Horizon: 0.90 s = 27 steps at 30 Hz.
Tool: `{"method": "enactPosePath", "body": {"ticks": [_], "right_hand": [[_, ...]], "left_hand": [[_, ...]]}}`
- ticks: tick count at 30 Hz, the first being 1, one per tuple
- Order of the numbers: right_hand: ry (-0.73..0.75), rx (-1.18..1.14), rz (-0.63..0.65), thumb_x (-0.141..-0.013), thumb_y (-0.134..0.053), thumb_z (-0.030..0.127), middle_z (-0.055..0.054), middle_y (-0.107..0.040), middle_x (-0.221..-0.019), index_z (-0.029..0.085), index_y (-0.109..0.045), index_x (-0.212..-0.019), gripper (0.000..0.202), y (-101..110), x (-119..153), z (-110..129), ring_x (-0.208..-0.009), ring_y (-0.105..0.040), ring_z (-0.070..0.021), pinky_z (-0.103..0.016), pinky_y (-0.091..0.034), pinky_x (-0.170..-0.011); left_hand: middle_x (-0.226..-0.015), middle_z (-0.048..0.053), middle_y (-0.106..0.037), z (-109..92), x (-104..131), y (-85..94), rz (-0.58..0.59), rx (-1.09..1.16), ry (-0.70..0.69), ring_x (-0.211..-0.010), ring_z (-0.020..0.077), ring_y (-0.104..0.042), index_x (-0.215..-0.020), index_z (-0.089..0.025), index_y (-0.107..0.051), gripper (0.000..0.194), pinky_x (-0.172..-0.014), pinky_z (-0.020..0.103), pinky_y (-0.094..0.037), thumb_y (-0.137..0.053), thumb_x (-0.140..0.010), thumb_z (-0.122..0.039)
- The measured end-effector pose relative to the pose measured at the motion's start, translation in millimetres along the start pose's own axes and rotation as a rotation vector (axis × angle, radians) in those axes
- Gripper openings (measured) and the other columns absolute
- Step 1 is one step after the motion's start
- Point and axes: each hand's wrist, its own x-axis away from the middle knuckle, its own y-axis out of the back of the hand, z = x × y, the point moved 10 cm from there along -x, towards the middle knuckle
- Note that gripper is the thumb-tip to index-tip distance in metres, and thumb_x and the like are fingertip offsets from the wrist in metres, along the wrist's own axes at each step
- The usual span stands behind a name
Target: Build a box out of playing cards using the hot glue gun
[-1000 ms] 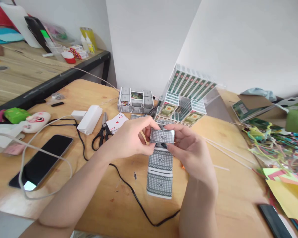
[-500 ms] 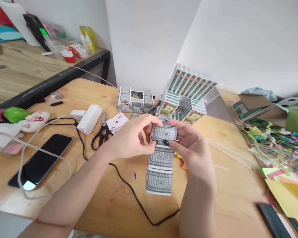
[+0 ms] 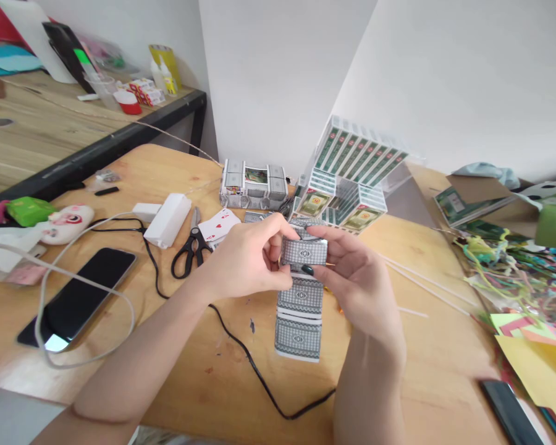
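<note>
Head view: a light-brown wooden table (image 3: 430,377) is spreading beneath the hands, with a stack of green-and-white rectangular boxes (image 3: 359,151) standing near its far side. Left of that stack, a rectangular box covered in grey-patterned cards (image 3: 254,199) is resting. A strip of grey-and-white patterned playing cards (image 3: 299,298) is running toward the person between both hands; whether its lower end is touching the wood cannot be told. The left hand (image 3: 248,256) and right hand (image 3: 359,275) are pinching its upper section, thumb and forefinger, from either side. Black-handled metal scissors (image 3: 189,247) are lying near a white card with red hearts (image 3: 219,226).
</note>
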Motion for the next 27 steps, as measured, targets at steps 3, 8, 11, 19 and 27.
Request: {"method": "enactPosePath", "body": {"ticks": [3,8,11,19,27], "right_hand": [[-0.008,0.006,0.032,-0.076,-0.059,0.005,-0.004,-0.067,-0.103,0.023,-0.058,-0.116,0.043,-2,0,0,-0.093,-0.064,-0.0178,-0.032,-0.053,-0.078],[-0.014,-0.022,0.123,-0.079,-0.054,0.005,-0.007,-0.065,-0.110,0.021,-0.053,-0.121,0.045,-11,0,1,-0.100,-0.062,-0.0188,-0.034,-0.052,-0.085],[-0.002,-0.043,0.146,-0.078,-0.051,0.002,-0.007,-0.062,-0.118,0.021,-0.052,-0.122,0.048,-14,0,2,-0.111,-0.059,-0.0194,-0.034,-0.050,-0.093],[-0.052,-0.021,0.166,-0.073,-0.054,0.003,-0.009,-0.061,-0.119,0.022,-0.048,-0.130,0.060,-17,4,-5,-0.101,-0.063,-0.0203,-0.037,-0.054,-0.087],[-0.035,0.044,0.191,-0.072,-0.053,0.003,-0.008,-0.065,-0.113,0.022,-0.046,-0.136,0.066,-31,10,-2,-0.098,-0.064,-0.0204,-0.035,-0.056,-0.080]], "left_hand": [[-0.063,-0.008,-0.051,6,0,-1.4,0.039,0.061,0.038,-0.051,0.0074,-0.053,-0.090,-0.021,-0.050,0.030,-0.050,0.020,-0.044,-0.065,-0.065,-0.014],[-0.063,-0.009,-0.046,8,-2,0.2,0.068,-0.051,0.028,-0.053,0.0082,-0.047,-0.097,-0.022,-0.051,0.031,-0.049,0.021,-0.039,-0.065,-0.070,-0.018],[-0.070,-0.006,-0.047,-3,-2,6.7,0.003,-0.272,-0.061,-0.060,0.0105,-0.048,-0.102,-0.021,-0.055,0.033,-0.055,0.025,-0.042,-0.068,-0.071,-0.023],[-0.107,0.007,-0.061,-41,10,5.3,-0.051,-0.529,-0.393,-0.107,0.0234,-0.053,-0.106,-0.016,-0.060,0.023,-0.094,0.039,-0.046,-0.062,-0.083,-0.020],[-0.098,0.011,-0.064,-57,20,3.0,-0.056,-0.741,-0.385,-0.096,0.0268,-0.058,-0.094,-0.013,-0.058,0.012,-0.083,0.041,-0.051,-0.059,-0.082,-0.015]]}}
